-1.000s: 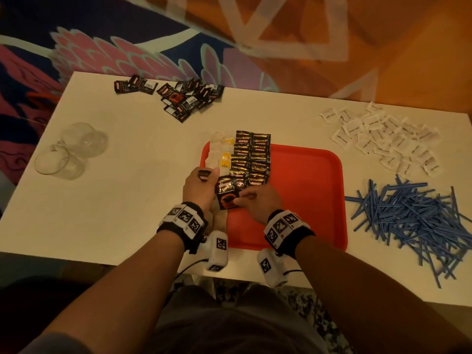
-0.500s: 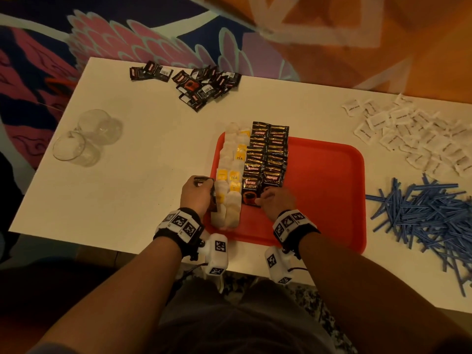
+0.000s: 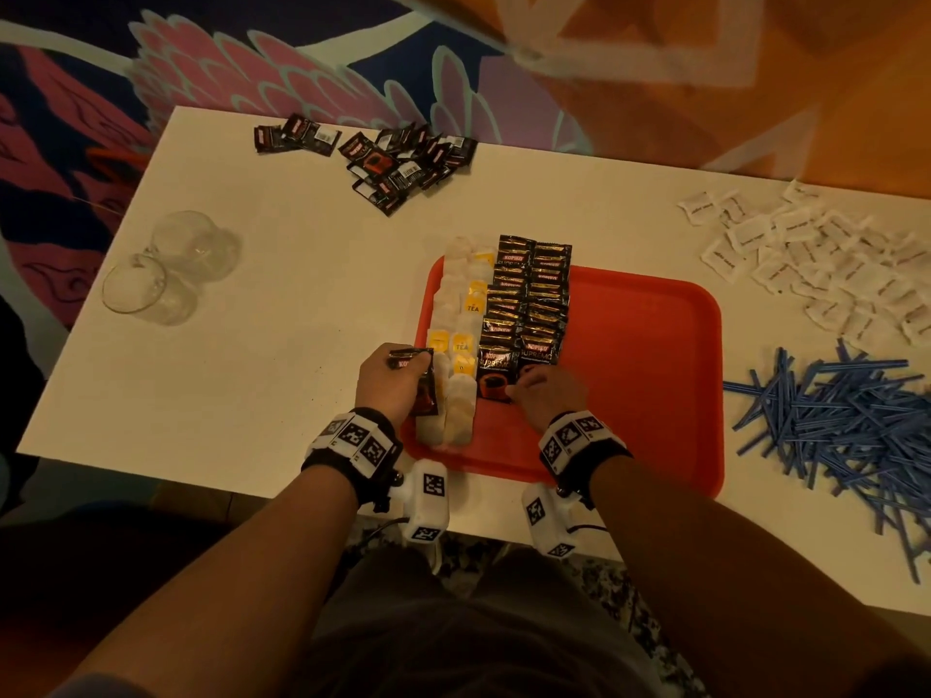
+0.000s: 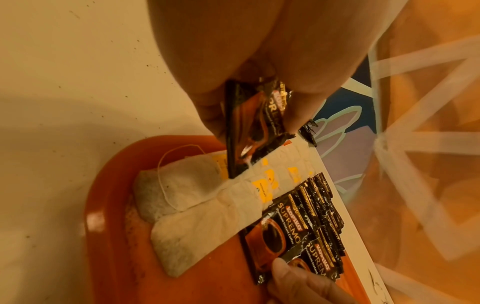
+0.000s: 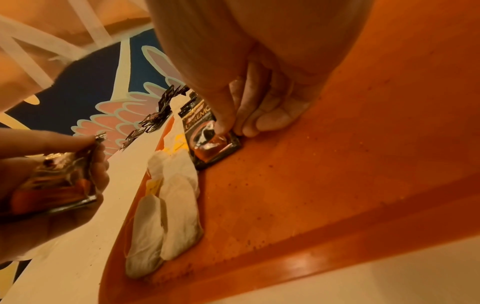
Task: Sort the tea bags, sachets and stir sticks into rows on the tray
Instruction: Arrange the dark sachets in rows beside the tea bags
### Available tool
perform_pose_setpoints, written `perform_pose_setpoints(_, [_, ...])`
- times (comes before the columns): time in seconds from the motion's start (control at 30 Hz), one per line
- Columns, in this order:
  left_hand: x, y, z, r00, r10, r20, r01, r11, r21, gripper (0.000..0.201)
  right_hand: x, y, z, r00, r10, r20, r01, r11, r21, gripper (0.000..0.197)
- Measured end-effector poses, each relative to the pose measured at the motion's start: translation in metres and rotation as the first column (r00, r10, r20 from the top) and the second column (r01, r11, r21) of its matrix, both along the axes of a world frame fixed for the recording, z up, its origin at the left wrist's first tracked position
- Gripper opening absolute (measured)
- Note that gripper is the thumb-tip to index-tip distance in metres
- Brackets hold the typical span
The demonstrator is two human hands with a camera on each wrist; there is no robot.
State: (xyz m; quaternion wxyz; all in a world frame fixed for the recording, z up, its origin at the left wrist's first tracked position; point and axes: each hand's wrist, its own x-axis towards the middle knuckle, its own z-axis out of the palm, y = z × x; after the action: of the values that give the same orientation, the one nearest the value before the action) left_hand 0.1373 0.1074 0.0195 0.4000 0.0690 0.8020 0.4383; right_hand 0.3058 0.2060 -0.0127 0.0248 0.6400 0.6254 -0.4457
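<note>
Fingers (image 5: 226,121) press glossy sachet (image 5: 213,142) (flat, rectangular) onto tray (image 3: 650,375).

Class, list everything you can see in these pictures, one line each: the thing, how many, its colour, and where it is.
tray: one, red, table centre
tea bags: two rows, white with yellow tags, tray's left side
coffee sachets: two rows, black, beside the tea bags
loose coffee sachets: pile, black, table's far edge
white sachets: pile, far right
stir sticks: pile, blue, right of tray
glasses: two, clear, left
table: one, white
left hand: holds black sachets
right hand: pinches the nearest tray sachet
</note>
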Motion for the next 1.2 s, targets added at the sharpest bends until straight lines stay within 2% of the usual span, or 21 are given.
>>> perform_pose_setpoints(0.23, [0.007,0.008,0.001,0.999,-0.048,-0.005,0.048,0.998,0.032,0.009,0.008,0.003,0.01,1.0,-0.01,-0.007,0.01,1.0,0.028,0.018])
perform_pose_setpoints(0.3, [0.011,0.013,0.006,0.999,-0.05,0.001,0.05,0.998,0.039,0.013,0.008,0.004,0.018,0.996,-0.002,-0.094,0.006,0.999,0.047,0.017])
perform_pose_setpoints(0.37, [0.016,0.02,0.009,0.998,-0.066,-0.004,0.067,0.996,0.053,0.02,0.005,0.003,0.029,0.975,0.064,-0.214,-0.057,0.998,0.042,0.022])
perform_pose_setpoints(0.47, [0.025,0.028,0.017,0.997,-0.068,0.03,0.064,0.992,0.112,0.022,-0.002,0.0,0.042,0.934,0.125,-0.334,-0.149,0.988,-0.047,0.028])
perform_pose_setpoints(0.57, [0.031,0.036,0.022,0.993,-0.104,0.059,0.095,0.986,0.139,0.017,-0.004,0.0,0.047,0.928,0.179,-0.327,-0.199,0.98,-0.029,0.025])
perform_pose_setpoints(0.7, [0.033,0.042,0.026,0.98,-0.143,0.141,0.123,0.982,0.143,0.004,0.007,0.005,0.05,0.94,0.136,-0.314,-0.143,0.99,-0.002,0.015])
perform_pose_setpoints(0.77, [0.035,0.042,0.022,0.977,-0.157,0.145,0.138,0.982,0.131,0.006,0.012,0.006,0.05,0.941,0.155,-0.302,-0.155,0.988,0.025,0.016])
perform_pose_setpoints(0.87, [0.041,0.043,0.014,0.979,-0.192,0.073,0.185,0.978,0.095,0.009,0.016,0.002,0.049,0.944,0.19,-0.272,-0.177,0.982,0.07,0.019])
perform_pose_setpoints(0.97, [0.049,0.044,0.011,0.968,-0.248,-0.03,0.249,0.967,0.055,0.002,0.021,-0.002,0.04,0.95,0.171,-0.26,-0.154,0.984,0.087,0.022])
perform_pose_setpoints(1.1, [0.057,0.043,0.003,0.958,-0.249,-0.143,0.254,0.967,0.016,0.014,0.034,0.001,0.028,0.973,0.155,-0.174,-0.151,0.988,0.033,0.022])
perform_pose_setpoints(1.17, [0.057,0.04,-0.001,0.911,-0.328,-0.248,0.327,0.944,-0.048,0.013,0.045,0.007,0.019,0.984,0.115,-0.136,-0.116,0.993,-0.002,0.018])
perform_pose_setpoints(1.2, [0.055,0.038,-0.004,0.835,-0.423,-0.352,0.401,0.906,-0.137,0.011,0.05,0.009,0.015,0.988,0.102,-0.115,-0.104,0.995,-0.012,0.019])
